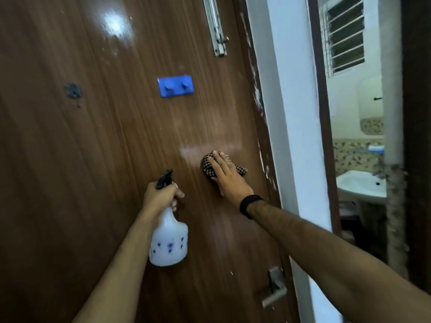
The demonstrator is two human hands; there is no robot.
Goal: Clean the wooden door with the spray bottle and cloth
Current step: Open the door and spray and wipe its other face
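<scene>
Both forearms are bare, no sleeves in sight. A black band (250, 205) wraps the right wrist, smooth and plain. The left wrist carries nothing at all.

Wooden door (93, 159): dark brown wood-grain face, smooth and glossy, with a bright glare patch at upper left of the frame and a paler wet-looking sheen at centre. Door edge at centre right: finish chipped, with pale patches showing. Cloth (210, 167): woven fabric in a fine dark-and-light check, matt, bunched. Spray bottle (168, 238): translucent white plastic with small blue printed motifs and a black plastic trigger head. Hook plate (175, 86): blue plastic, smooth. Sliding bolt (214, 24), top centre, and lever handle (275, 291), lower right: silvery metal. Wristband (249, 205): matt black. Basin (362, 186), far right: glossy white.
</scene>
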